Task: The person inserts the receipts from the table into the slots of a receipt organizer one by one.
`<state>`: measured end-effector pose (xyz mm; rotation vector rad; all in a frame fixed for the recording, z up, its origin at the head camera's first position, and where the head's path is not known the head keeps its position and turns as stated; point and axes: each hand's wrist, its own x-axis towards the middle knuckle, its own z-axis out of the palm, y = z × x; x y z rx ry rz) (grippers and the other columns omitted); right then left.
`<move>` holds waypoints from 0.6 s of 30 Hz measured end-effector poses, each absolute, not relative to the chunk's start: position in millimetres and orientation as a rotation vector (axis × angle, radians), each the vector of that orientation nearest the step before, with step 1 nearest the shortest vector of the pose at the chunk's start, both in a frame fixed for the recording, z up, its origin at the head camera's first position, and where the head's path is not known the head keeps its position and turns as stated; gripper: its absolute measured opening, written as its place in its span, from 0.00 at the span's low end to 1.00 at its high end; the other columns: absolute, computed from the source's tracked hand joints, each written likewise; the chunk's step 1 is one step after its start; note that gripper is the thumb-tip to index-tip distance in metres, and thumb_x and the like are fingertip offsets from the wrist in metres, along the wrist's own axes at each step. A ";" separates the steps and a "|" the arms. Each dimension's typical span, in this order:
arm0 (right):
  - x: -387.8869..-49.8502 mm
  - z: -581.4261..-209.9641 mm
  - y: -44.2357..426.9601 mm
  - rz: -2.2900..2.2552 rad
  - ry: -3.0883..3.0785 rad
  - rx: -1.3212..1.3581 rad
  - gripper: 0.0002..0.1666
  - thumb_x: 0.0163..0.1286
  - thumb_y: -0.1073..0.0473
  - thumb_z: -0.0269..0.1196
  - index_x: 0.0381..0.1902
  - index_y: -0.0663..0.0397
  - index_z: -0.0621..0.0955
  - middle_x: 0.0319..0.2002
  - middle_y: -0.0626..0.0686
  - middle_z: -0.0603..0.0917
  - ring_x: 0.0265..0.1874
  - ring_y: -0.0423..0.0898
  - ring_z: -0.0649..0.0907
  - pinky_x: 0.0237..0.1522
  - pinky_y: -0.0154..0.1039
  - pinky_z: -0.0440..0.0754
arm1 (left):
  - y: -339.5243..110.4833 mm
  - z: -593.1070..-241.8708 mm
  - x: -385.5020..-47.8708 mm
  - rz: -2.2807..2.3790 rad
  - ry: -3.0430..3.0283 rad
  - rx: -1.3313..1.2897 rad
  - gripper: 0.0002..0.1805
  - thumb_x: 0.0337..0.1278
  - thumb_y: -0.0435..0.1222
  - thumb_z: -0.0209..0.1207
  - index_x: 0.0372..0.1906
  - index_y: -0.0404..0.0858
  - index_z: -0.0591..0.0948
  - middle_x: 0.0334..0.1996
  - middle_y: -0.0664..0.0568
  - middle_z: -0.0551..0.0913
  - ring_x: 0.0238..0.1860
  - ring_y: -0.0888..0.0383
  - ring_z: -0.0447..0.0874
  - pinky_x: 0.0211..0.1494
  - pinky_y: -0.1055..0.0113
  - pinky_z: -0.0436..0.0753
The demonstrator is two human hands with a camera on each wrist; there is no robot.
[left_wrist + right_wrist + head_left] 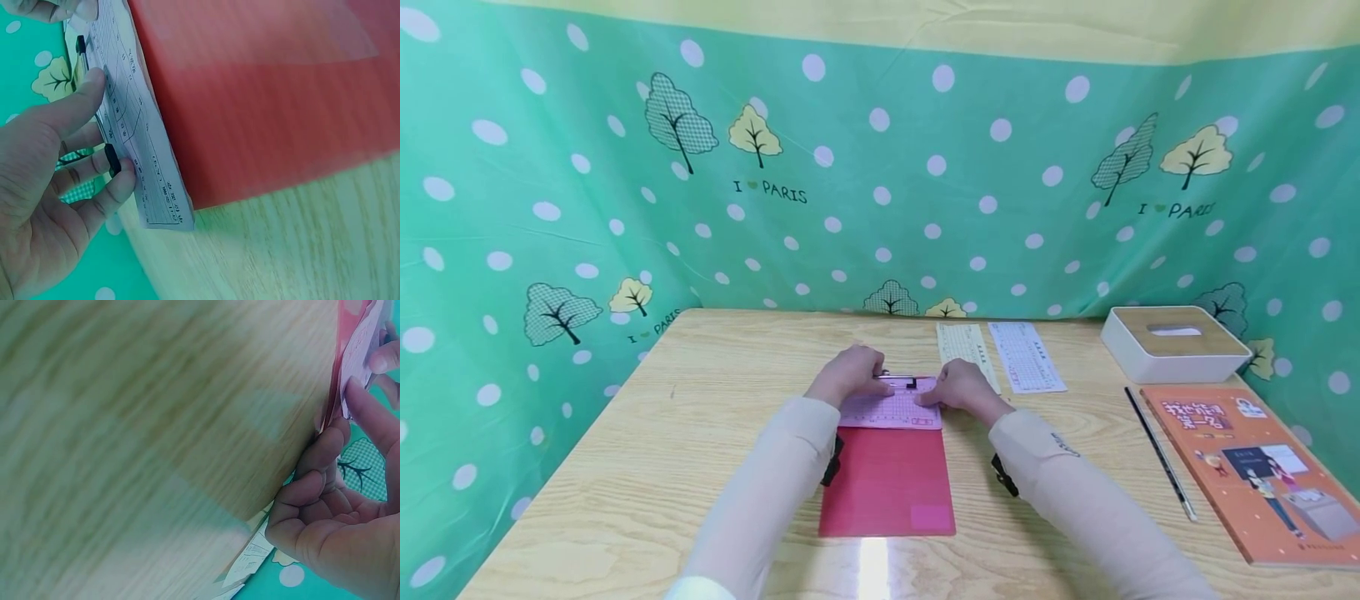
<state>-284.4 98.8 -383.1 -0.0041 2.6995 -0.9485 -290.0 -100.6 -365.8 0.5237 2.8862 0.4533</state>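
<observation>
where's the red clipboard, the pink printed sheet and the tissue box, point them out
red clipboard (886,483): head view, on the bare board below the sheet
pink printed sheet (887,413): head view, on its printed face
tissue box (1187,369): head view, on its white side wall

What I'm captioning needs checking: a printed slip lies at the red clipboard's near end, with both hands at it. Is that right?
No: the head view shows the printed slip at the far end of the red clipboard; the left hand and right hand are at it.
</observation>
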 end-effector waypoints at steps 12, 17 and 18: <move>-282.1 -381.9 98.8 -0.957 2.696 0.004 0.23 0.55 0.52 0.79 0.18 0.54 0.76 0.19 0.49 0.77 0.19 0.42 0.71 0.22 0.34 0.67 | -101.2 -368.6 -287.2 0.445 2.933 0.575 0.18 0.57 0.44 0.72 0.28 0.37 0.77 0.26 0.52 0.74 0.31 0.56 0.69 0.40 0.61 0.75; -280.3 -381.2 98.2 -0.963 2.699 -0.002 0.24 0.56 0.52 0.79 0.18 0.53 0.75 0.18 0.48 0.76 0.18 0.42 0.70 0.22 0.34 0.67 | -101.7 -368.3 -285.1 0.444 2.937 0.591 0.18 0.58 0.44 0.72 0.29 0.37 0.78 0.26 0.52 0.74 0.31 0.56 0.69 0.40 0.61 0.75; -279.8 -381.2 98.0 -0.961 2.699 -0.004 0.24 0.56 0.52 0.78 0.18 0.53 0.74 0.18 0.48 0.75 0.18 0.42 0.70 0.22 0.34 0.66 | -101.9 -368.2 -284.7 0.446 2.935 0.589 0.17 0.58 0.44 0.72 0.29 0.37 0.78 0.26 0.52 0.75 0.31 0.56 0.70 0.40 0.61 0.75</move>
